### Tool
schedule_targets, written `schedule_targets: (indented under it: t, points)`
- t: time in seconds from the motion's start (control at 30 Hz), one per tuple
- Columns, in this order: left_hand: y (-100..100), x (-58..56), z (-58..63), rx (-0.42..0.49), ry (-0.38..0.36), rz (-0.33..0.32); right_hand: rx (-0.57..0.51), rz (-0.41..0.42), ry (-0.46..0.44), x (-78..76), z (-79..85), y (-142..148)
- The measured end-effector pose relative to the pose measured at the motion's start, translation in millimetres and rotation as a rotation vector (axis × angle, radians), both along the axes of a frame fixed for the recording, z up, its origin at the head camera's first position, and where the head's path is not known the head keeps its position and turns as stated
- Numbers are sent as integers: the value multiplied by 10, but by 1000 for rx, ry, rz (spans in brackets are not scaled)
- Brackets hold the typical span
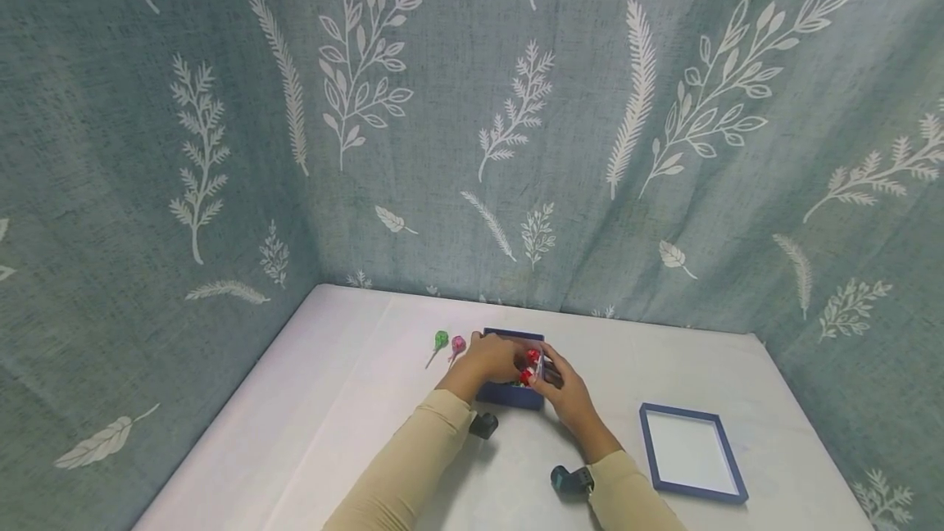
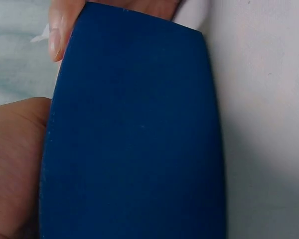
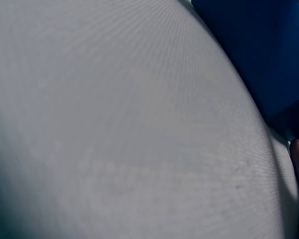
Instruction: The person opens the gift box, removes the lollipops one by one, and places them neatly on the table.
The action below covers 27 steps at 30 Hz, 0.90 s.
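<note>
A blue open-topped box (image 1: 512, 397) stands on the table, its blue side (image 2: 134, 124) filling most of the left wrist view. Inside it lie red-wrapped sweets (image 1: 527, 376), partly covered by the hands. My left hand (image 1: 492, 356) reaches over the left wall into the box; its fingertips are hidden, so whether they pinch anything does not show. At the box's right end, my right hand (image 1: 566, 392) grips the wall between thumb and fingers. In the right wrist view only a corner of the box (image 3: 259, 55) and a fingertip appear.
Left of the box lie a green lollipop (image 1: 441, 339) and a pink lollipop (image 1: 458, 343). A shallow blue-rimmed lid with a white inside (image 1: 693, 453) rests at the right. Patterned curtains (image 1: 457, 105) border the white table (image 1: 354, 400) at the back and sides.
</note>
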<state>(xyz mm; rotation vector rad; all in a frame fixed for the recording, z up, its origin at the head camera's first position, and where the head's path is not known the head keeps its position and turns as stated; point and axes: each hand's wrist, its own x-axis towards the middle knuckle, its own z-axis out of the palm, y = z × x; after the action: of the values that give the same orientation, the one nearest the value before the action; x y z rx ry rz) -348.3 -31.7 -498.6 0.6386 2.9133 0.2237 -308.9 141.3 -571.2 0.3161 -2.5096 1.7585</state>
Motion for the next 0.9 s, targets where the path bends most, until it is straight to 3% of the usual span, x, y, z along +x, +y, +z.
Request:
schedule_targets:
  t: [0.23, 0.4, 0.53, 0.77, 0.9]
  points:
    - [2, 9, -57, -63, 74, -6, -13, 13, -5, 35, 30, 0]
    - [-3, 20, -98, -34, 106, -9, -2, 14, 8, 57, 34, 5]
    - [-23, 32, -122, 74, 121, 1, 21, 5, 13, 65, 23, 5]
    - [-106, 10, -124, 350, 158, 10, 11, 9, 20, 51, 38, 8]
    - [-167, 15, -103, 448, 135, 37, -17, 23, 2, 51, 42, 4]
